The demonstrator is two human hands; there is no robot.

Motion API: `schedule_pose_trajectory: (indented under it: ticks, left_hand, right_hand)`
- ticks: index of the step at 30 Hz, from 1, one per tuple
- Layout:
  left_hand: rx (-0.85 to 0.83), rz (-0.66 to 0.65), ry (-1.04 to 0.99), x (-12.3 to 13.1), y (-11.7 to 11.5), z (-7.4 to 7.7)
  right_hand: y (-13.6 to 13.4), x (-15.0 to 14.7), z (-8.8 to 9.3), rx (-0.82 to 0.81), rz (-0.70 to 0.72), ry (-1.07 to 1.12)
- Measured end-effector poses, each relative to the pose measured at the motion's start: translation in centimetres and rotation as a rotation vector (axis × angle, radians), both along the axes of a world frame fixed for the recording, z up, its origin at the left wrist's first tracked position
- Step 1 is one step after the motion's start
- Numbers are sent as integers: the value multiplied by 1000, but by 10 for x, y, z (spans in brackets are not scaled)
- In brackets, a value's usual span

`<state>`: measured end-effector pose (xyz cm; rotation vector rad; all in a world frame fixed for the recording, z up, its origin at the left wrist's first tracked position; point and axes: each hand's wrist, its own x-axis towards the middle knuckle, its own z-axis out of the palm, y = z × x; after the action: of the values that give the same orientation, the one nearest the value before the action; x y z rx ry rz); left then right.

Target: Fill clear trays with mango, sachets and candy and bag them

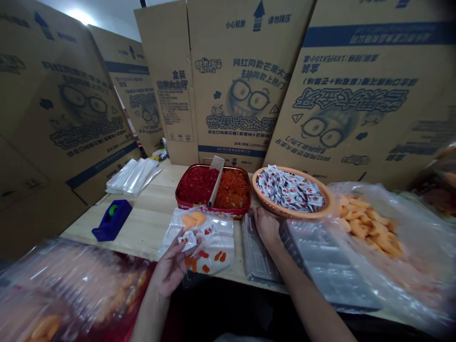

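My left hand (173,266) is palm up at the near table edge, fingers curled under a clear plastic tray (210,237) and pinching a small white sachet (188,238). The tray holds orange candy pieces (193,220) and small red and orange gummies (204,260). My right hand (266,225) rests with its fingers down on a stack of clear empty trays (254,251), just in front of the red tin and the orange basket. Its fingertips are hidden.
A red tin (213,189) holds red and orange candy split by a cardboard divider. An orange basket (290,191) is full of white sachets. A plastic bag of orange pieces (370,228) lies right, a blue tape dispenser (112,219) left. Cardboard boxes (238,80) wall the back.
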<state>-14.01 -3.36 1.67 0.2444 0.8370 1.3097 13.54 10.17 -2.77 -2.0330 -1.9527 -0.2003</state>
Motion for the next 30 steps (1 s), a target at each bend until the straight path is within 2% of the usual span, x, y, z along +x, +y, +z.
schedule_pose_trajectory:
  ticks: [4, 9, 13, 18, 22, 25, 28, 30]
  left_hand:
    - [-16, -14, -22, 6, -4, -2]
    - [-21, -14, -41, 15, -7, 0]
    - [-22, -27, -42, 22, -7, -1]
    - [-34, -43, -36, 27, -8, -5]
    - [-41, -57, -64, 30, -11, -6]
    - [-20, -68, -99, 33, -12, -7]
    - [-1, -88, -136, 34, -11, -11]
    - [-1, -89, -151, 37, -9, -14]
  right_hand:
    - [0, 5, -4, 36, -16, 7]
    - [3, 9, -9, 196, 42, -37]
    - [4, 12, -8, 219, 93, -52]
    - [1, 12, -3, 300, 88, -20]
    - [-3, 11, 12, 279, 88, 103]
    - [-6, 14, 30, 212, 159, 295]
    - [-10, 11, 53, 38, 307, 567]
    - [-15, -1, 69, -92, 381, 672]
